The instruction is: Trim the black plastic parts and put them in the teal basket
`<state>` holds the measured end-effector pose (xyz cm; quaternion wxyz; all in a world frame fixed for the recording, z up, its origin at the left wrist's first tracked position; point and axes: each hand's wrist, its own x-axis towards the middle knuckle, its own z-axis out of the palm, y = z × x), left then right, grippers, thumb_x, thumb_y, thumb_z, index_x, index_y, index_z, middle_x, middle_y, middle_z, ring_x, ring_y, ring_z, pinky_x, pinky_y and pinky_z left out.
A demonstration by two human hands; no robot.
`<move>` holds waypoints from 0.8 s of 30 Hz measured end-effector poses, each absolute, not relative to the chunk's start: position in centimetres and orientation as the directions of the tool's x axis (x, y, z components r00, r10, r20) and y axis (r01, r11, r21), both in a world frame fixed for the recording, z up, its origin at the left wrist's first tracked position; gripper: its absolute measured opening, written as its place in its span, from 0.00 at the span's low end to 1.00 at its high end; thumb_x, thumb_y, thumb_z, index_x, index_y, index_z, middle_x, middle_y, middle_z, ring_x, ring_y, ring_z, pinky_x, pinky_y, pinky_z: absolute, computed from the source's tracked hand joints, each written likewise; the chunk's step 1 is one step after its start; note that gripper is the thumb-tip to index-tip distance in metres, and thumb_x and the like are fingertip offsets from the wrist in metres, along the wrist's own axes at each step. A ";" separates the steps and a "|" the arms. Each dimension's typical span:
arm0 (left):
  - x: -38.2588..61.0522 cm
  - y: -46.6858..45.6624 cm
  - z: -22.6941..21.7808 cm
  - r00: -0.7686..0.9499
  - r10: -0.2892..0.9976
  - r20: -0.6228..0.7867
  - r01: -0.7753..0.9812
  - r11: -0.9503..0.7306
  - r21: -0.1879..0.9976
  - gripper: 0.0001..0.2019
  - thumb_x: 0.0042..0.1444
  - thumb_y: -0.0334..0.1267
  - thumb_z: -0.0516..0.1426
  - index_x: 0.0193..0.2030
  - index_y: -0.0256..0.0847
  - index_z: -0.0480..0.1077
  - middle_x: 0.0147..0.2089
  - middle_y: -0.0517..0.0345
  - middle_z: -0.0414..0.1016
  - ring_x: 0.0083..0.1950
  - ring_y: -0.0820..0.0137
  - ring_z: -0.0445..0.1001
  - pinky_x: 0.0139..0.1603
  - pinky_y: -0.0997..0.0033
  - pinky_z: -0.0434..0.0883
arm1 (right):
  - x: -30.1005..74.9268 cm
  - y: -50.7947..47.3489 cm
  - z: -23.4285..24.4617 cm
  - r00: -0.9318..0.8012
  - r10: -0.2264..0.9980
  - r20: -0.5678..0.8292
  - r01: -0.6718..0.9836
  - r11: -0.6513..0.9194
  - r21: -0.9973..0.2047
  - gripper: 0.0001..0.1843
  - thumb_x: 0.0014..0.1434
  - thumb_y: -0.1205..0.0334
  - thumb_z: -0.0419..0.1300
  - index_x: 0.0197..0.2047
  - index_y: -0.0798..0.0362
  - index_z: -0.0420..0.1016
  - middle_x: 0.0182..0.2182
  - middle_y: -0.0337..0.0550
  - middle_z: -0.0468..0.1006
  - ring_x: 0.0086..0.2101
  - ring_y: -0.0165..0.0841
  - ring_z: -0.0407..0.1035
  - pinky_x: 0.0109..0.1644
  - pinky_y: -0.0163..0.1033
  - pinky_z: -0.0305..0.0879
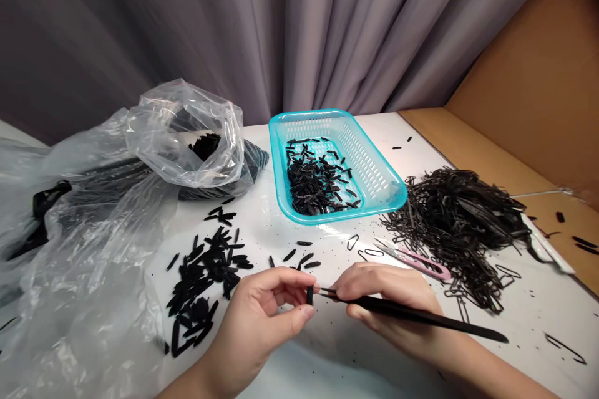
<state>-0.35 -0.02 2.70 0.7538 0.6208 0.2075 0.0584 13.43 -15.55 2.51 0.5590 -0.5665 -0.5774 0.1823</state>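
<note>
My left hand (264, 318) pinches a small black plastic piece (309, 295) between thumb and forefinger, just above the white table. My right hand (390, 299) grips black tweezers (421, 317), whose tips meet the piece. A loose pile of similar black pieces (206, 280) lies to the left of my hands. A teal plastic basket (381, 196) behind them holds several more black pieces (318, 181).
Crumpled clear plastic bags (93, 230) with dark contents cover the left side. A tangle of black wire clips (458, 218) sits at right, with pink-handled snips (423, 264) beside it. Brown cardboard (524, 106) walls the right edge. Grey curtain hangs behind.
</note>
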 end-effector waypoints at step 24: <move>-0.1 1.2 3.3 0.921 -0.055 -0.386 0.341 0.591 0.731 0.11 0.39 0.25 0.62 0.32 0.39 0.76 0.32 0.57 0.79 0.36 0.72 0.74 0.35 0.78 0.65 | 13.6 -15.5 2.9 0.244 0.935 0.257 0.175 0.219 -0.960 0.05 0.56 0.69 0.59 0.37 0.55 0.74 0.30 0.45 0.77 0.32 0.32 0.72 0.35 0.37 0.68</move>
